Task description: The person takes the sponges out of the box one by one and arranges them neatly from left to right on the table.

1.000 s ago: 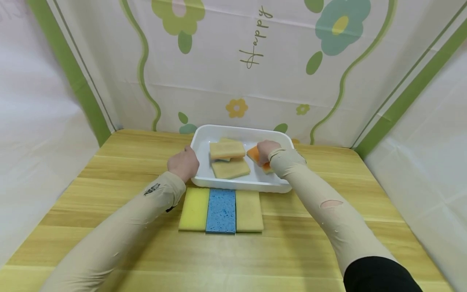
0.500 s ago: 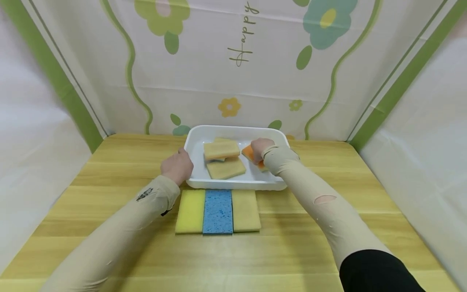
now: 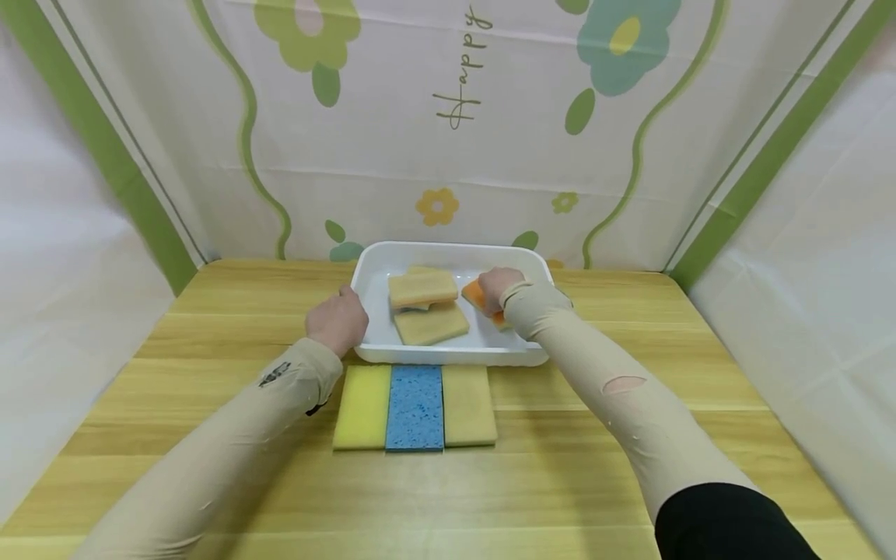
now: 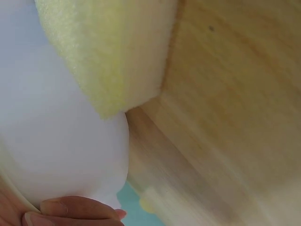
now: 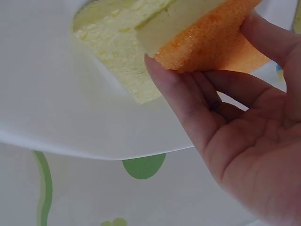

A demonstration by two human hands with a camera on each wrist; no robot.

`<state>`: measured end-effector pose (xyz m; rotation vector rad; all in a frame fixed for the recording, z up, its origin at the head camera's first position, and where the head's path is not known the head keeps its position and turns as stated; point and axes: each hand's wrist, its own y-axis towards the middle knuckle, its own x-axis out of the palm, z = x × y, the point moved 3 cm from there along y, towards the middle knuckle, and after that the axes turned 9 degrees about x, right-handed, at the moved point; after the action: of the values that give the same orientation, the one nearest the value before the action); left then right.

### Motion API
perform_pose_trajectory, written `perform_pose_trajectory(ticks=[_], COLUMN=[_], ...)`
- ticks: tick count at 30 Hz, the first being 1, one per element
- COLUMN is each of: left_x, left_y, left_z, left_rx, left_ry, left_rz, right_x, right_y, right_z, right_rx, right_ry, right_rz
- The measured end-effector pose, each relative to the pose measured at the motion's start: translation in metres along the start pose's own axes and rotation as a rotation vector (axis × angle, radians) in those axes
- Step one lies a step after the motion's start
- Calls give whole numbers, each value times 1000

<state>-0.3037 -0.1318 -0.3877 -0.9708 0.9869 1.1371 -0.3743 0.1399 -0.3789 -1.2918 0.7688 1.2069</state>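
Note:
My left hand grips the left wall of a white tray; its fingers curl over the rim in the left wrist view. Inside the tray, my right hand pinches an orange-topped sponge between thumb and fingers. That sponge is tilted, with a pale yellow sponge under or behind it in the right wrist view. At the tray's left and middle, a tan sponge lies across others, above a flat tan sponge. The lower ones are partly covered.
In front of the tray, a yellow sponge, a blue speckled sponge and a tan sponge lie side by side on the wooden table. A flowered cloth hangs close behind the tray.
The head view has shifted slightly, so the whole scene sits a little further left. Both hands keep their holds on the tray and the orange-topped sponge.

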Motion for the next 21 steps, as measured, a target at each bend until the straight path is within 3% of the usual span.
perform_pose_trajectory(ticks=[6,13,21], left_x=[0,0,-2], left_y=[-2,-2,1], left_z=[-2,-2,5], left_rx=[-13,-24,-23], left_ry=[0,-2,30], left_rz=[-14,-21,-43], right_x=[1,2,-10], right_y=[1,1,-6], right_z=[2,12,28], right_rx=[24,68,58], right_ry=[69,200,208], right_rz=[58,47,116])
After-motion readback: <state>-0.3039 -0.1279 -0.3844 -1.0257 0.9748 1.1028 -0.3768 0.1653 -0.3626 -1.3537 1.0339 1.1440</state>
